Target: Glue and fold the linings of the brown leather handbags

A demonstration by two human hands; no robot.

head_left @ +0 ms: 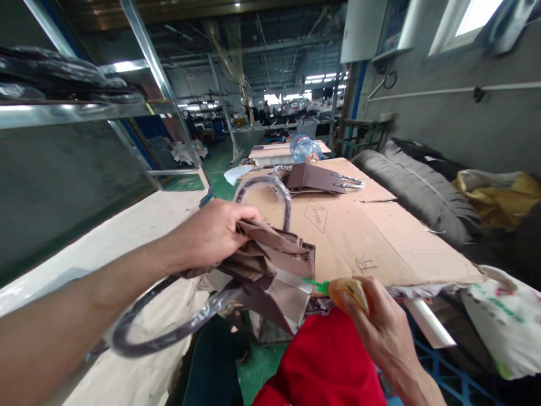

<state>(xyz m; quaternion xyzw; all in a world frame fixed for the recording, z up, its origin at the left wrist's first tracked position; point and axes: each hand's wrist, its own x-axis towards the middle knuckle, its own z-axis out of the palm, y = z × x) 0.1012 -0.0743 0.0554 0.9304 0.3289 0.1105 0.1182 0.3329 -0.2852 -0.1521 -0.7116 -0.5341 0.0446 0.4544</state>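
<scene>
A brown handbag (pixel 291 293) hangs over my lap, tilted, with its lining bunched up. My left hand (pixel 215 231) is closed on the gathered lining at its top. Two dark handles wrapped in clear plastic loop out from the bag, one upward and one toward my left forearm. My right hand (pixel 376 316) squeezes a glue bottle (pixel 349 294) with yellowish contents and a green nozzle. The nozzle tip reaches the bag's edge; whether it touches cannot be made out. Another brown bag (pixel 316 178) with wrapped handles lies farther back on the cardboard.
A cardboard-covered table (pixel 355 237) stretches ahead of me. At its far end lies a blue water jug (pixel 304 149). On the left are a pale-topped table (pixel 169 208) and a metal rack (pixel 84 115); grey rolls (pixel 422 186) and a white sack (pixel 507 321) line the right side.
</scene>
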